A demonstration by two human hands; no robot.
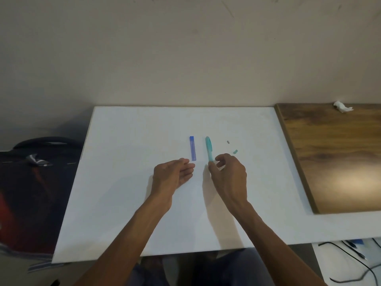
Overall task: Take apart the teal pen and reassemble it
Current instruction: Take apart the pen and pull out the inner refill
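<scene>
teal pen (pixel 209 149): no brand or writing can be read on its body.
blue case (pixel 192 148): no label or number is readable; its surface is too small to tell.
white table (pixel 127 182): no print or sign on it.
wooden board (pixel 338 157): only the wood pattern, no text.
wall (pixel 185 48): some dark marks, but no letters or signs.
</scene>
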